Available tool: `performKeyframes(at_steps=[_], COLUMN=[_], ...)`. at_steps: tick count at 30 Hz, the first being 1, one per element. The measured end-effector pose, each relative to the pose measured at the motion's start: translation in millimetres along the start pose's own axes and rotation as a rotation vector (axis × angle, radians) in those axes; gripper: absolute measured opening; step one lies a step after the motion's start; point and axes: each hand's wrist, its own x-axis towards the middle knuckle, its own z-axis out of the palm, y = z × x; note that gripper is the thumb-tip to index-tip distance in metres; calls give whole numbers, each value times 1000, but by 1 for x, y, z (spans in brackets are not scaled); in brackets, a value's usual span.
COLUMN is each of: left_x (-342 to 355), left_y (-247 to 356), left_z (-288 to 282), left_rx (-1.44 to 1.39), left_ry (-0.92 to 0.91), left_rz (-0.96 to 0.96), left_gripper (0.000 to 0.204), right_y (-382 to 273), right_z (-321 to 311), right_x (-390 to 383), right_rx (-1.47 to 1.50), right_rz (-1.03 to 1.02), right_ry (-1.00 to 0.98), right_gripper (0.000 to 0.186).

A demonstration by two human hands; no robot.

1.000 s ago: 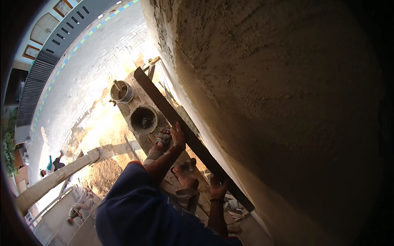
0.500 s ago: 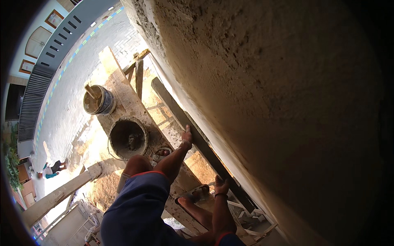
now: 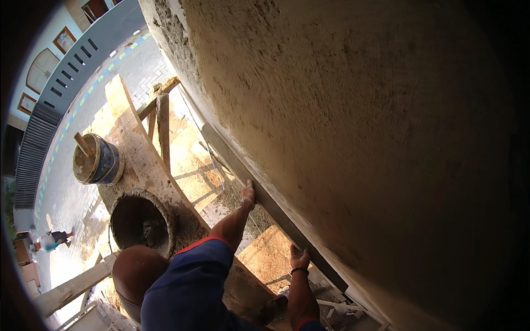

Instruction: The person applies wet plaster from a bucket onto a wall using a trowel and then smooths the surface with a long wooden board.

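A long grey straightedge (image 3: 277, 216) lies along the lower part of the plastered wall (image 3: 342, 154), slanting from upper left to lower right. My left hand (image 3: 249, 195) grips its near edge around the middle, fingers mostly hidden. Farther down the bar, my right hand (image 3: 300, 258) holds the same edge, with a dark band on the wrist. The wall surface looks rough and freshly coated, with a coarser patch at its upper left edge.
On the scaffold plank (image 3: 146, 160) stand a bucket with a stick in it (image 3: 107, 165) and a wider mortar tub (image 3: 116, 220). A wooden post (image 3: 163, 129) supports the far end. Sandy ground (image 3: 268, 256) shows below. Another person (image 3: 52, 240) is down on the paved street.
The straightedge has come up against the wall, carried by both hands. My view has shifted, so the buckets and plank now appear farther left and lower.
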Motion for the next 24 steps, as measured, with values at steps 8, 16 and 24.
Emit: performKeyframes(at_steps=[8, 16, 24], left_x=[-18, -115, -284], left_y=[43, 145, 272], left_z=[51, 75, 118], left_rx=[-43, 47, 67], left_ry=[126, 198, 325], left_rz=[150, 306, 426], left_gripper=[77, 68, 70], right_y=[-6, -21, -64], right_z=[45, 123, 224], right_x=[-2, -111, -265], right_rx=[-99, -54, -64], right_rz=[-129, -230, -254], right_ry=[-104, -310, -396], right_gripper=[48, 44, 36])
